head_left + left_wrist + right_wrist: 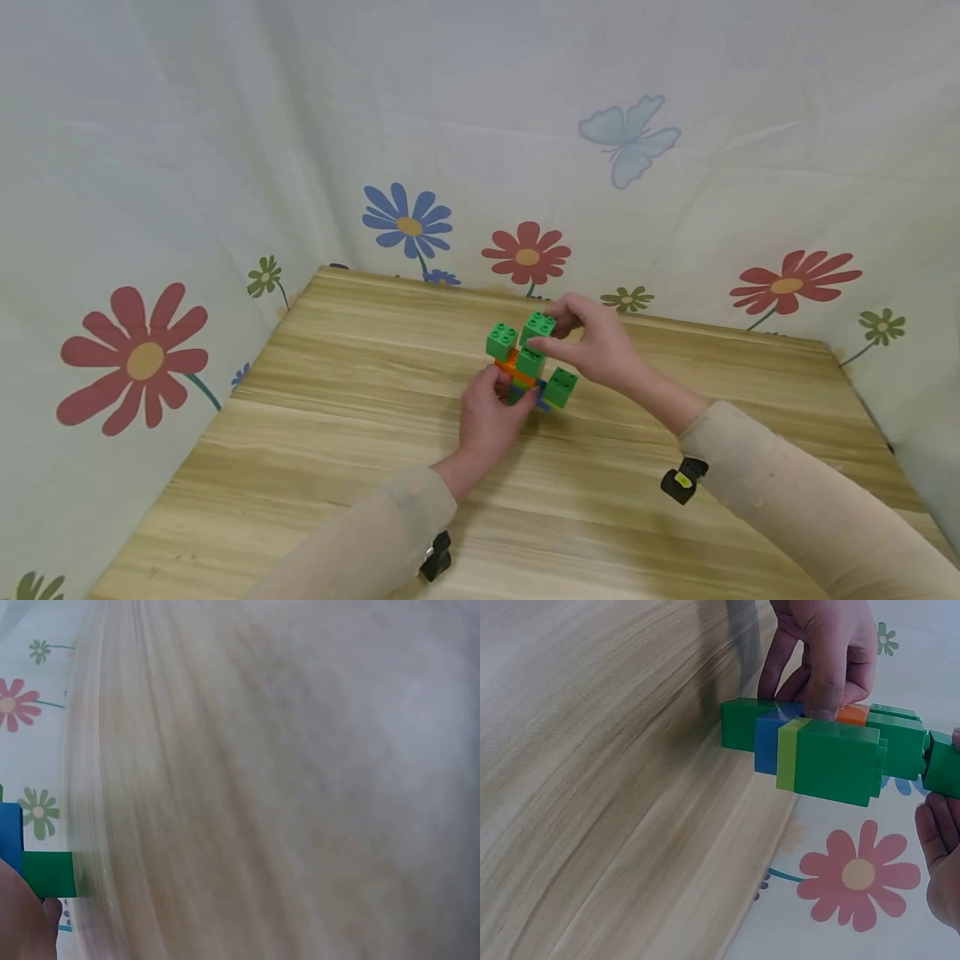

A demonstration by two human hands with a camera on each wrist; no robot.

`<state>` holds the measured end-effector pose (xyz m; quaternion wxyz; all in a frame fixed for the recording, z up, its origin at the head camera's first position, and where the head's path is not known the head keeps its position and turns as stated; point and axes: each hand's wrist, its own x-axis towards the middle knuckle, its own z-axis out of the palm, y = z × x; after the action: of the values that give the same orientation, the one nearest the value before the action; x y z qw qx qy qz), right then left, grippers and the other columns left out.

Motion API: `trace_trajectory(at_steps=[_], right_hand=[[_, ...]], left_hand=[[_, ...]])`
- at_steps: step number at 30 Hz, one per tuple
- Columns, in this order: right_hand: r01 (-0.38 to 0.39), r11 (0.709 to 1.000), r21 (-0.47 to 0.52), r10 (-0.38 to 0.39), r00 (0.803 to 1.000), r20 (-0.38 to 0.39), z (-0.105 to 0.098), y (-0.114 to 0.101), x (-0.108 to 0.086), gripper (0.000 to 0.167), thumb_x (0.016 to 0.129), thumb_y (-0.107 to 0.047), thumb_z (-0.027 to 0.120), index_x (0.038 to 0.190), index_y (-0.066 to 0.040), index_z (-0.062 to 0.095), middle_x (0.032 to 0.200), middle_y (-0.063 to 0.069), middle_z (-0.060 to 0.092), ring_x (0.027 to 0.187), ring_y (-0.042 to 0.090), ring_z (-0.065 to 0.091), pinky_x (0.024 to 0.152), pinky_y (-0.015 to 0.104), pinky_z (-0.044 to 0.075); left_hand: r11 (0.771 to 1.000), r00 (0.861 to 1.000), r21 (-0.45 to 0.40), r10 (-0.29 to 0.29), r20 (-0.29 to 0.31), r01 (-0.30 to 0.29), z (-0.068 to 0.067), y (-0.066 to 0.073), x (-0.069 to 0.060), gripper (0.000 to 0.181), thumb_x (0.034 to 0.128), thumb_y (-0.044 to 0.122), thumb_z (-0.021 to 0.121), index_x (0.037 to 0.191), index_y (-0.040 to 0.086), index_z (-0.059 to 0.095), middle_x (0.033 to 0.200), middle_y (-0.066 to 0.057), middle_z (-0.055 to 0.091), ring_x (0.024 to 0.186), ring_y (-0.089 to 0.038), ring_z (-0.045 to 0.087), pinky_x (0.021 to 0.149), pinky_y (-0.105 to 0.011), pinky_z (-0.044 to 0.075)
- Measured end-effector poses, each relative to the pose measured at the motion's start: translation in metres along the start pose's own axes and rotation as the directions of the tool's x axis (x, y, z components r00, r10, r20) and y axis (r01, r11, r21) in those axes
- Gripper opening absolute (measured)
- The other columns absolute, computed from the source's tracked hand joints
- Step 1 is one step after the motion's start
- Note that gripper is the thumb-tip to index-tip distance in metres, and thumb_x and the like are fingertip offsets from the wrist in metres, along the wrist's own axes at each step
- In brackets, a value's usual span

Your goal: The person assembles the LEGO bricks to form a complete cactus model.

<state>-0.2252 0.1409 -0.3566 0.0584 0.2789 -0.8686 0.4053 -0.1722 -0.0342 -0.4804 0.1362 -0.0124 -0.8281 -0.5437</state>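
Observation:
A toy-brick build stands on the wooden table, with a green brick (739,724) at its foot, then a blue brick (766,750). My left hand (483,417) grips the build around its middle, just under the orange brick (508,367). Green bricks sit on its left arm (500,343) and, over a thin lime brick (787,759), on its lower right side (561,388). Between thumb and fingers my right hand (600,340) pinches another green brick (537,330). That brick tilts against the top of the middle green brick (529,363); whether it is pressed on cannot be told.
The wooden table (337,375) reaches back to a white curtain (480,125) printed with flowers and a butterfly. The build stands toward the table's far edge. A small black device (684,481) hangs at the right sleeve, and another (436,557) at the left.

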Motion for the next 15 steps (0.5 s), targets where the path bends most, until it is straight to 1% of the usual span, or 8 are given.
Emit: trace_trajectory(at_steps=[7, 11, 15], right_hand=[[0.022, 1.000, -0.003, -0.022, 1.000, 0.001, 0.0010, 0.0024, -0.0025, 0.031, 0.090, -0.019, 0.089, 0.113, -0.008, 0.071, 0.097, 0.001, 0.074, 0.085, 0.016, 0.070, 0.076, 0.026, 0.058], [0.031, 0.999, -0.008, -0.031, 1.000, -0.005, 0.0012, 0.0031, -0.0038, 0.030, 0.090, -0.019, 0.089, 0.111, -0.008, 0.071, 0.096, 0.001, 0.074, 0.085, 0.016, 0.071, 0.076, 0.028, 0.059], [0.040, 0.999, -0.024, -0.040, 0.999, -0.010, 0.0011, 0.0021, -0.0047, 0.029, 0.089, -0.019, 0.090, 0.109, -0.008, 0.071, 0.094, 0.000, 0.073, 0.085, 0.015, 0.070, 0.078, 0.032, 0.060]], left_hand=[[1.000, 1.000, 0.009, 0.006, -0.010, -0.006, 0.0001, -0.0006, 0.0007, 0.029, 0.0910, 0.023, 0.088, 0.098, 0.012, 0.062, 0.104, -0.002, 0.068, 0.097, -0.022, 0.068, 0.082, -0.032, 0.059], [1.000, 1.000, 0.011, 0.011, -0.008, -0.011, 0.0002, 0.0004, 0.0006, 0.029, 0.0910, 0.022, 0.088, 0.098, 0.012, 0.061, 0.104, -0.002, 0.068, 0.097, -0.022, 0.069, 0.082, -0.031, 0.059], [1.000, 1.000, 0.012, 0.011, -0.013, -0.011, 0.0010, 0.0007, 0.0004, 0.029, 0.0909, 0.022, 0.088, 0.097, 0.014, 0.061, 0.104, -0.001, 0.069, 0.096, -0.019, 0.068, 0.082, -0.030, 0.060]])
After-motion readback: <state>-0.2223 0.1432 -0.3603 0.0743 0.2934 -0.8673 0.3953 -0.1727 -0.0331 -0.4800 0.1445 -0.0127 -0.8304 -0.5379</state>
